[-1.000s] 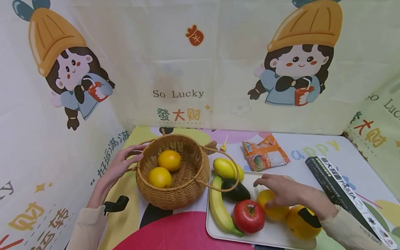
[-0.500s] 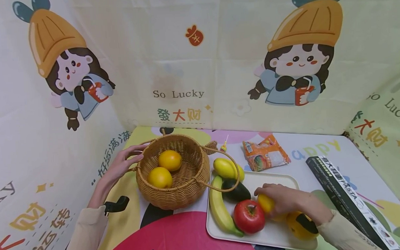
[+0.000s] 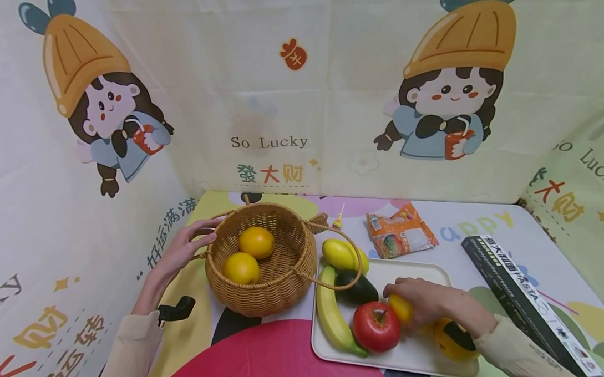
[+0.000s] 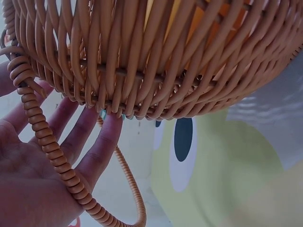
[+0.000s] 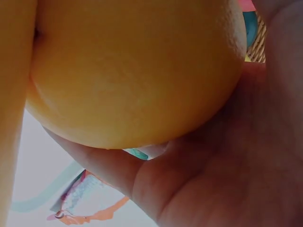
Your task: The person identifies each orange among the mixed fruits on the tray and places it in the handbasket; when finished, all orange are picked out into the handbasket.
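Note:
My left hand (image 3: pixel 181 248) is at the left side of a round wicker basket (image 3: pixel 266 302), fingertips against the weave. In the left wrist view its fingers are extended, and one coiled handle (image 4: pixel 57 158) crosses the palm. Two oranges (image 3: pixel 241 268) lie inside the basket. Over a white tray (image 3: pixel 432 271), my right hand (image 3: pixel 428 299) grips an orange (image 3: pixel 399 309), which fills much of the right wrist view with fingers and thumb around it. Beside it on the tray are a red apple (image 3: pixel 377 327), a banana (image 3: pixel 331 315), a dark avocado (image 3: pixel 356 286) and another orange (image 3: pixel 444 344), partly hidden by the wrist.
Lemons (image 3: pixel 340 253) sit at the tray's back left corner, under the basket's other handle (image 3: pixel 357 264), which leans over the tray. Behind the tray lies an orange snack packet (image 3: pixel 402 232). A long black pasta box (image 3: pixel 523 300) is on the right. Printed cloth walls surround the table.
My right hand has come down over the orange on the tray and closed its fingers around it. The left hand and the basket have stayed where they were.

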Action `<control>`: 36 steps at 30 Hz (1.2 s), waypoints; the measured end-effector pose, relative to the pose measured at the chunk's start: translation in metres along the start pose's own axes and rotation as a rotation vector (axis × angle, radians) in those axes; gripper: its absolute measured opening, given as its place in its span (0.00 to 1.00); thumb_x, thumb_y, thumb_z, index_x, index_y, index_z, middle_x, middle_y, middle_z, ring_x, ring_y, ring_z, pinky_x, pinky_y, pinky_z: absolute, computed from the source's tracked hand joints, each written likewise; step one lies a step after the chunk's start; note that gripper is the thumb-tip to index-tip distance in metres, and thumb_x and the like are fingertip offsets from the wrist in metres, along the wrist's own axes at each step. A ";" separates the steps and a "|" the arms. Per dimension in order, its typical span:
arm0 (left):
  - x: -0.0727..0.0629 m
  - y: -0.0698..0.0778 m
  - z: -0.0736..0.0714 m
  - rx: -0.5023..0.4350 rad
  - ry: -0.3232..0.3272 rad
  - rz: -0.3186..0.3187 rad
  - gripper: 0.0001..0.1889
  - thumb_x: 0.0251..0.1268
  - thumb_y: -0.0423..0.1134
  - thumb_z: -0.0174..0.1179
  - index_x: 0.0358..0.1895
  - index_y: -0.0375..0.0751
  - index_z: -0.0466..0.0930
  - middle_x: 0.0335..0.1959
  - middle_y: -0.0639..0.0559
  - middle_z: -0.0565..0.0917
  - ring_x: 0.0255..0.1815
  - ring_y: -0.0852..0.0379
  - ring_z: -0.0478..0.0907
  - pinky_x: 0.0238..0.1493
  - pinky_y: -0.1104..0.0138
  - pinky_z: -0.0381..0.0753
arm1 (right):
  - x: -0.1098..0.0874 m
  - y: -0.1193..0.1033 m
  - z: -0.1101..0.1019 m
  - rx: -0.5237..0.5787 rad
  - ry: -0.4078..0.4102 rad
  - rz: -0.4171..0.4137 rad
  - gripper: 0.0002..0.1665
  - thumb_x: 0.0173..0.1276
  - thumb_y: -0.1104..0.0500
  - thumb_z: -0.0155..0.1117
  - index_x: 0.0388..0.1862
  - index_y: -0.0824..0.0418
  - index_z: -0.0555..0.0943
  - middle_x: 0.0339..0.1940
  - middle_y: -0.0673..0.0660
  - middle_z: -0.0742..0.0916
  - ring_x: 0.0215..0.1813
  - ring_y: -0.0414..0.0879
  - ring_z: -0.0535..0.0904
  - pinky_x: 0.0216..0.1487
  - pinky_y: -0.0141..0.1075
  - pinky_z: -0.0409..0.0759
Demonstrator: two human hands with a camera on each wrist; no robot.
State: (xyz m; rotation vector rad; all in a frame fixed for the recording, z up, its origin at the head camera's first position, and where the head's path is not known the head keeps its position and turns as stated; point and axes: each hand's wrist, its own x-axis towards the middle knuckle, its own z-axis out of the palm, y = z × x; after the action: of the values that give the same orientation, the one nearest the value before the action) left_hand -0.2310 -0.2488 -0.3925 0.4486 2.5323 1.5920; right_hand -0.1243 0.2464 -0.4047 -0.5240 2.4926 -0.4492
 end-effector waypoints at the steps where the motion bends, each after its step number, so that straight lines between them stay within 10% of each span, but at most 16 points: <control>1: 0.000 0.000 0.000 -0.002 -0.001 0.001 0.24 0.72 0.41 0.53 0.67 0.36 0.68 0.66 0.38 0.70 0.61 0.43 0.67 0.52 0.50 0.76 | 0.000 0.000 0.000 -0.002 -0.002 -0.003 0.35 0.39 0.58 0.82 0.49 0.49 0.77 0.41 0.46 0.77 0.44 0.48 0.72 0.47 0.51 0.74; 21: 0.003 -0.004 0.001 0.003 -0.006 0.028 0.23 0.73 0.42 0.53 0.66 0.34 0.69 0.65 0.38 0.70 0.60 0.44 0.68 0.50 0.60 0.78 | -0.005 -0.009 -0.027 -0.073 0.062 0.011 0.36 0.43 0.54 0.81 0.54 0.49 0.77 0.46 0.47 0.77 0.48 0.48 0.72 0.49 0.53 0.74; 36: -0.001 0.000 -0.001 -0.025 -0.013 0.000 0.23 0.73 0.41 0.52 0.67 0.35 0.68 0.66 0.38 0.69 0.61 0.44 0.66 0.51 0.50 0.75 | 0.005 -0.032 -0.059 -0.119 0.098 -0.053 0.38 0.44 0.54 0.80 0.57 0.50 0.76 0.51 0.51 0.80 0.50 0.50 0.72 0.49 0.51 0.76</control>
State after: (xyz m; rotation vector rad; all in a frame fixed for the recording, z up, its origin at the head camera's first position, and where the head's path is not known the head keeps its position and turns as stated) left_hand -0.2303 -0.2499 -0.3917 0.4551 2.5006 1.6134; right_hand -0.1532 0.2286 -0.3463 -0.6297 2.6169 -0.3564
